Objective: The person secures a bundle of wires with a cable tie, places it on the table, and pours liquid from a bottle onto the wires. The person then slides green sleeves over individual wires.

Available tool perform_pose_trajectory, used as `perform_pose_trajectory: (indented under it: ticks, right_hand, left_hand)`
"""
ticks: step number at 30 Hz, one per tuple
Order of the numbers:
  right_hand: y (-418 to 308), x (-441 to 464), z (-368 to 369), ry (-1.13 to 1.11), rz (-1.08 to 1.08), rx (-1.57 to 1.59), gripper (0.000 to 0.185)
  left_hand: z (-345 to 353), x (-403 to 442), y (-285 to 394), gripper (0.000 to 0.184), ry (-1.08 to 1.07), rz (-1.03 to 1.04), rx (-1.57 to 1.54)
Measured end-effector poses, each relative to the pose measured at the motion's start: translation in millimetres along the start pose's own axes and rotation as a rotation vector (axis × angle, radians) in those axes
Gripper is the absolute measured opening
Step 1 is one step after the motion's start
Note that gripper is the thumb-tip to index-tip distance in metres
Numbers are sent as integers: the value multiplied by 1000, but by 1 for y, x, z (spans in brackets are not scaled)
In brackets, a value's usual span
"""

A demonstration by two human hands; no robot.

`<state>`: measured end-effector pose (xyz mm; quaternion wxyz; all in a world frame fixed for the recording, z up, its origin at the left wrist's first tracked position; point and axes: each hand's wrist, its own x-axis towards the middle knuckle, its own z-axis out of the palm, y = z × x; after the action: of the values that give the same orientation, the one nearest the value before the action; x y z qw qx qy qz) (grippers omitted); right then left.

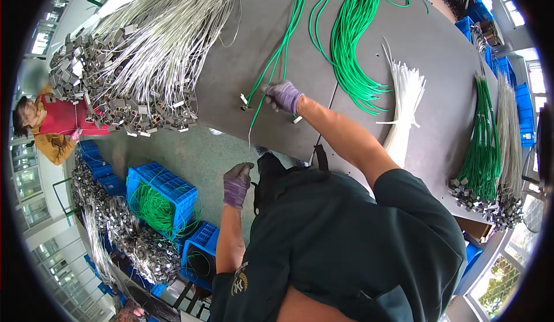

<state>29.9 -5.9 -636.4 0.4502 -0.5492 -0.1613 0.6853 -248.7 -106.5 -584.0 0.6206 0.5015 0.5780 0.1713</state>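
Note:
My right hand (pixel 281 97), in a purple-grey glove, is over the table with its fingers curled on a thin green cable (pixel 270 65). The cable's pale lower end hangs past the table's edge. Beside that hand, small connectors (pixel 245 103) lie at the ends of other green cables, one white piece partly below the wrist. My left hand (pixel 237 184), gloved alike, is off the table's edge, below the cable's pale end. Its fingers are curled closed; whatever they may hold is hidden.
On the grey table (pixel 231 68) lie a loose green cable bundle (pixel 352 39), a tied white bundle (pixel 405 105) and a large heap of clear cables (pixel 167 33) with connectors. Blue crates (pixel 187 192) stand on the floor at left. Another person (pixel 69 114) is at far left.

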Motion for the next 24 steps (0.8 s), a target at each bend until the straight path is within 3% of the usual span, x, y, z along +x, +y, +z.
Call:
perform_pose_trajectory:
  ticks: [3, 13, 16, 18, 20, 24]
  right_hand:
    - [5, -21, 20, -59, 36, -150, 23]
    - [9, -62, 49, -158, 39, -128, 23]
    - [1, -57, 46, -197, -5, -162, 22]
    - [-28, -54, 44, -138, -56, -267, 23]
    - [-44, -45, 34, -73, -128, -228, 23]
    - [-24, -42, 37, -166, -23, -165, 22]
  left_hand:
    - [5, 1, 10, 26, -6, -3, -6]
    - [-3, 15, 28, 26, -34, 22, -28]
    - [-16, 13, 27, 30, -165, 36, -84]
    - [-23, 13, 13, 36, -222, 270, 8]
    - [-24, 4, 10, 38, -154, 261, 36]
    - [-17, -3, 3, 41, -102, 199, -14]
